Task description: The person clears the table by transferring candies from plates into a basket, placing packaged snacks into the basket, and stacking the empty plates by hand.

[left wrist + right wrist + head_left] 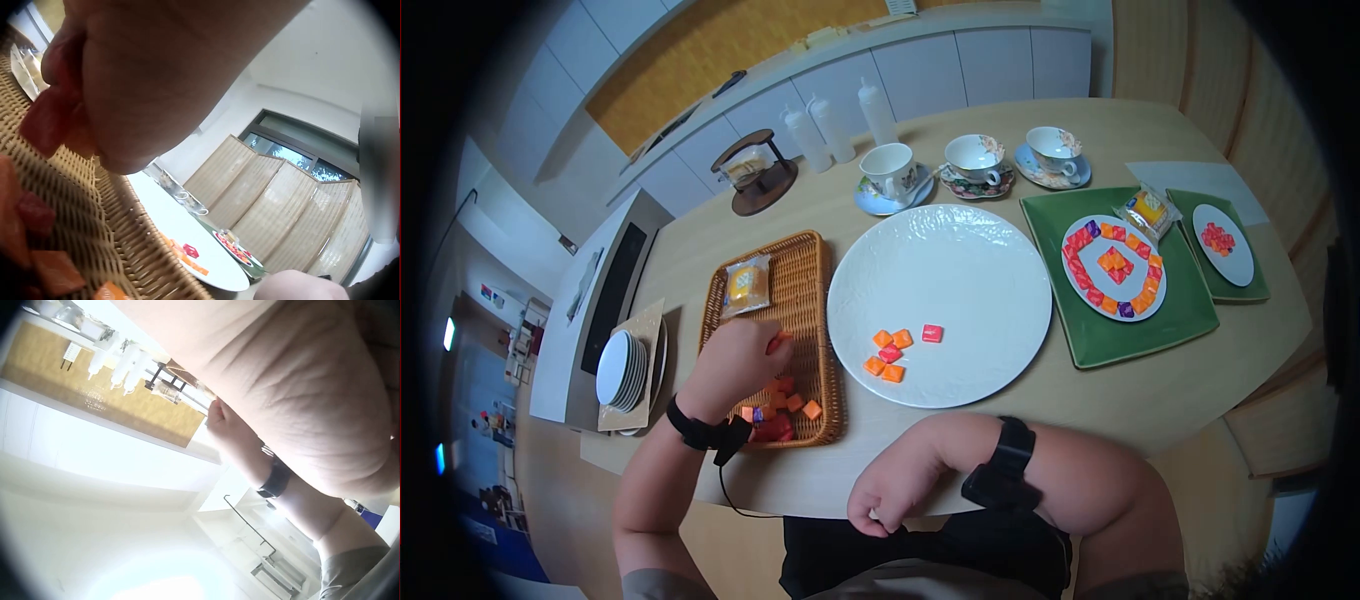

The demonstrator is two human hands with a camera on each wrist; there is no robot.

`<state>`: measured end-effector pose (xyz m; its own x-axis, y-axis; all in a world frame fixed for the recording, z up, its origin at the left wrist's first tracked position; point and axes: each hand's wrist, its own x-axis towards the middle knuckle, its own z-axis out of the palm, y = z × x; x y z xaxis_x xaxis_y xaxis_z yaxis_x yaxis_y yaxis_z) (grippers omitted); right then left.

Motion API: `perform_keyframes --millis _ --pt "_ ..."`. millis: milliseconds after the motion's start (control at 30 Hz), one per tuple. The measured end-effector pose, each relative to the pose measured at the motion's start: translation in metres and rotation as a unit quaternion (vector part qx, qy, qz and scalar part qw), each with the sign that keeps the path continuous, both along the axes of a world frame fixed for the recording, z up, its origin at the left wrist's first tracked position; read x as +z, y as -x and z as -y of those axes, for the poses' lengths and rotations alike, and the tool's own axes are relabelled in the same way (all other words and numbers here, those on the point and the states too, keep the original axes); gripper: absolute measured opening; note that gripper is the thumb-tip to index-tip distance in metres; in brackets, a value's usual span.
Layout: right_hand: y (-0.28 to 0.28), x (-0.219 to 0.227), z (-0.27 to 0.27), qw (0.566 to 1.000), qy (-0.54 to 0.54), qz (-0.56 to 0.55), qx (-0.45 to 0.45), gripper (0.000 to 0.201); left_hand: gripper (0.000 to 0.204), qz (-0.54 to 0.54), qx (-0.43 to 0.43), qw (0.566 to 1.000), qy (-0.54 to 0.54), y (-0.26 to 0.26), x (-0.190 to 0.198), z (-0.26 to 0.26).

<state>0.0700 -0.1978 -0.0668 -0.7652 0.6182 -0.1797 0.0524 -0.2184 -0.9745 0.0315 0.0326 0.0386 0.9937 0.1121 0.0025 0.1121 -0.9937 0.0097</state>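
While reaching over a long brown wicker basket (808, 270), gripping at least one glossy red square candy (45, 128), apparently together with an orange one, in the curled fingers of the left hand (742, 358). Held low inside the basket's walls, probably so as to stay close to the loose heap of red and orange candies (788, 402) at the near end. Note a yellow pastry in a clear packet (747, 286) at the basket's far end, seemingly set apart from the heap to avoid mixing or crushing.

Holding the right hand (900, 475) by the near edge of the pale wooden surface (862, 432), with fingers curled inward; cannot tell about anything tucked inside them. Leaves the large round white plate (940, 270) unobstructed, just right of the basket and so handy to both sides.

See on that plate four orange squares around a red one (889, 354), roughly in a cross, with another red square (933, 333) apart to the right; apparently arranged by colour.

Compare, farther right, a small white plate (1090, 256) on a square green one (1140, 335), ringed with red, orange and purple squares around a central cluster, likely for decoration.
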Motion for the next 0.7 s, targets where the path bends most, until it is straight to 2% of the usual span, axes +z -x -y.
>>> perform_keyframes --millis 67,100,133,167,200,233,267,300,333,367,400,433,500,567,633,667,700 --pt "-0.011 0.017 0.007 0.990 -0.094 0.009 -0.108 0.012 0.029 -0.017 0.008 1.000 0.007 0.010 0.010 0.001" --pt "-0.018 0.025 0.012 0.990 -0.091 0.014 -0.103 0.012 0.030 -0.036 0.013 0.999 0.015 0.015 0.013 0.000" --pt "-0.026 0.032 0.017 0.970 -0.113 0.010 -0.217 0.013 0.030 -0.029 0.017 0.999 0.020 0.019 0.014 -0.002" --pt "-0.030 0.038 0.018 0.935 -0.133 0.007 -0.328 0.015 0.030 0.039 0.016 0.999 0.005 0.023 0.014 -0.005" --pt "-0.031 0.034 0.010 0.839 -0.200 -0.001 -0.505 0.016 0.030 0.107 0.017 0.994 -0.008 0.027 0.013 -0.007" --pt "-0.031 0.028 0.003 0.707 -0.261 -0.010 -0.658 0.018 0.030 0.115 0.027 0.993 0.000 0.029 0.014 -0.008" --pt "-0.037 0.047 0.011 0.656 -0.213 0.142 -0.710 0.025 0.031 0.128 0.078 0.985 0.086 0.026 0.018 -0.009" --pt "-0.044 0.066 0.022 0.583 -0.164 0.291 -0.741 0.032 0.033 0.141 0.127 0.967 0.172 0.025 0.020 -0.013" --pt "-0.045 0.068 0.023 0.588 -0.166 0.302 -0.732 0.032 0.031 0.157 0.135 0.957 0.205 0.026 0.014 -0.021" --pt "-0.044 0.068 0.025 0.510 -0.216 0.443 -0.705 0.041 0.031 0.166 0.141 0.952 0.214 0.029 0.008 -0.027" --pt "-0.042 0.068 0.025 0.416 -0.262 0.571 -0.658 0.052 0.030 0.166 0.141 0.962 0.163 0.032 0.003 -0.032" --pt "-0.039 0.066 0.023 0.418 -0.263 0.579 -0.649 0.052 0.028 0.162 0.141 0.970 0.113 0.036 -0.002 -0.036" --pt "-0.030 0.055 0.019 0.477 -0.193 0.626 -0.586 0.069 0.027 0.166 0.131 0.971 0.112 0.042 -0.009 -0.042" --pt "-0.023 0.046 0.018 0.476 -0.224 0.647 -0.552 0.073 0.028 0.098 0.090 0.984 0.122 0.047 -0.007 -0.046" --pt "-0.016 0.042 0.010 0.501 -0.217 0.642 -0.538 0.073 0.032 0.061 0.085 0.981 0.164 0.047 -0.007 -0.043" --pt "-0.012 0.043 0.006 0.489 -0.235 0.655 -0.526 0.066 0.033 -0.018 0.034 0.968 0.250 0.047 -0.003 -0.040" --pt "-0.011 0.045 0.000 0.501 -0.242 0.656 -0.510 0.066 0.034 -0.094 -0.017 0.937 0.336 0.048 -0.003 -0.040"
